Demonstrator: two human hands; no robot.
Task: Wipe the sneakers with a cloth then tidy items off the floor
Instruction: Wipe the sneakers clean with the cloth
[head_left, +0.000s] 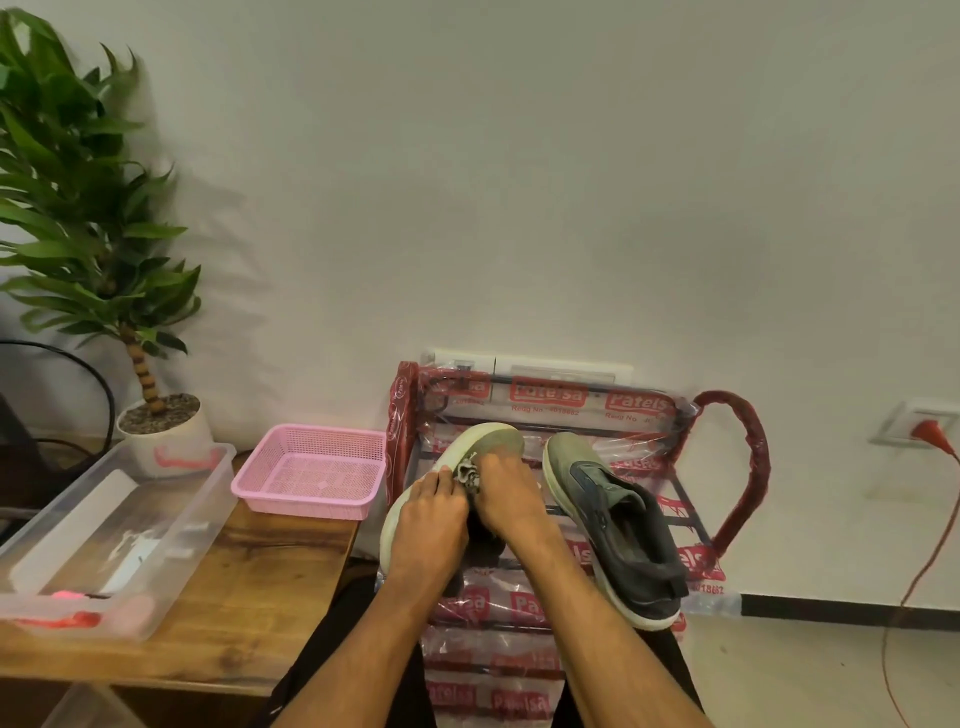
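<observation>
Two grey-green sneakers with pale soles sit on the top shelf of a shoe rack (737, 467) wrapped in red-printed plastic. The left sneaker (488, 439) is tilted onto its side, sole rim facing me. My left hand (428, 525) holds it by the side. My right hand (506, 493) presses a small crumpled grey cloth (467, 475) against its upper. The right sneaker (613, 514) lies beside them, untouched, opening toward me.
A wooden table (249, 582) at the left carries a pink mesh basket (311, 470), a clear plastic bin (109, 535) and a potted plant (156, 415). A red cable (930, 545) hangs from a wall socket at the right. White wall lies behind.
</observation>
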